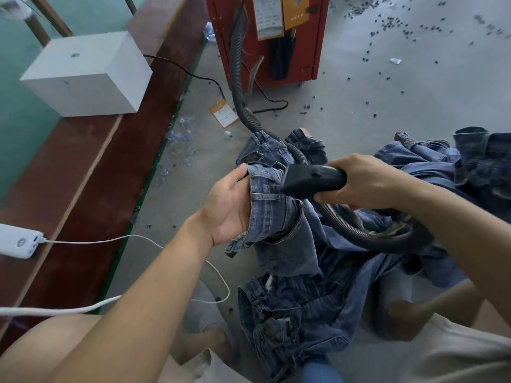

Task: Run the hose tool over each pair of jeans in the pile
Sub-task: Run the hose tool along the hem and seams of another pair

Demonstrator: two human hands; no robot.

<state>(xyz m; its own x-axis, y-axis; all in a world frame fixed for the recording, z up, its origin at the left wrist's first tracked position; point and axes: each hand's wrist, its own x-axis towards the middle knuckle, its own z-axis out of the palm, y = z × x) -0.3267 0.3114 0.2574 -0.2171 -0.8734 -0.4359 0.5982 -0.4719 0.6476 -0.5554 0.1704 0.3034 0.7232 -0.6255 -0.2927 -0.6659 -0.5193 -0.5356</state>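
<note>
Denim is hanging limp from the left hand [229, 205], which is gripping the held jeans [276, 217] at the waistband, fingers tucked behind the fabric. The right hand [367, 181] is closing around the black nozzle [312, 179], its flat mouth touching the waistband area. The ribbed hose [240, 78] is trailing back to the red machine [265, 37] and looping under the right forearm. More jeans [431, 161] are lying in a heap on the concrete floor [387, 92], another pair [290, 313] just below. The cloth looks soft, fairly heavy and floppy, so the thick stitched waistband seems the firmest place to hold while the rigid plastic nozzle is working across it.
</note>
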